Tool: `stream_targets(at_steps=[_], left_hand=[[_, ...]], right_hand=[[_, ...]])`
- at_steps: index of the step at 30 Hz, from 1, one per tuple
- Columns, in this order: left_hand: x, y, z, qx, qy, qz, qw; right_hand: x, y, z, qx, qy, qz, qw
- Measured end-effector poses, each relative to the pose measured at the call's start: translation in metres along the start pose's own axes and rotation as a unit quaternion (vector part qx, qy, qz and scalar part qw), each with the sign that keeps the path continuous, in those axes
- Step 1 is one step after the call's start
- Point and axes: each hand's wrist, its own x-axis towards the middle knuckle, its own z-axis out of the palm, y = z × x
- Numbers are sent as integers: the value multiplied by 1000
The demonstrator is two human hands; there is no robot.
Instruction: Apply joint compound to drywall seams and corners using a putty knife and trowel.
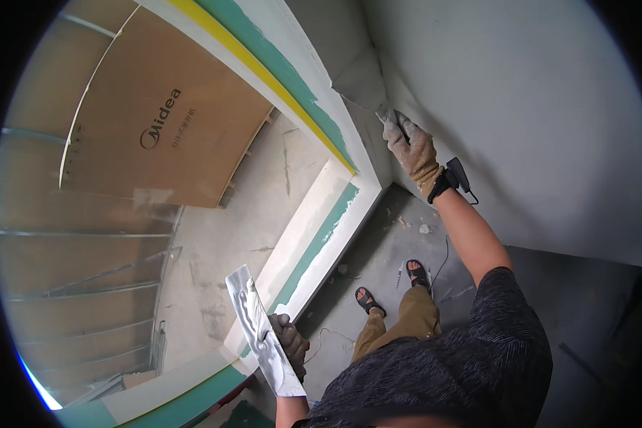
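My right hand (412, 148), in a dirty tan work glove, is closed round the handle of a putty knife (364, 80). Its wide, thin blade lies against the grey wall at the inner corner beside the opening. Low on the left, my left hand (291, 344), in a dark glove, grips a long flat steel trowel (265, 335) from behind. White putty (258, 317) is smeared along the trowel's face. That hand's fingers partly show past the blade's edge. A black device (455, 177) is strapped to my right wrist.
A frame of white and green board (314, 274) with a yellow strip (278, 85) edges the opening at left. Beyond it stands a large brown carton (164, 107) on a pallet. Debris (424, 229) and a thin cable (442, 267) lie on the concrete floor near my sandalled feet.
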Motion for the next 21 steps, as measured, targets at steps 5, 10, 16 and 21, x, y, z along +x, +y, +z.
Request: stream_targets(at_steps=[5, 10, 16, 21], left_hand=[[20, -5, 4, 13, 36, 8, 999], [46, -15, -13, -14, 57, -36, 998], [80, -28, -31, -55, 39, -114, 991], [104, -46, -32, -46, 79, -92, 992]], right_hand=[[-6, 16, 11, 12, -29, 48, 998], [-15, 52, 22, 1, -44, 65, 997], [-32, 88, 36, 9, -68, 61, 996], [-50, 124, 51, -14, -98, 74, 992]])
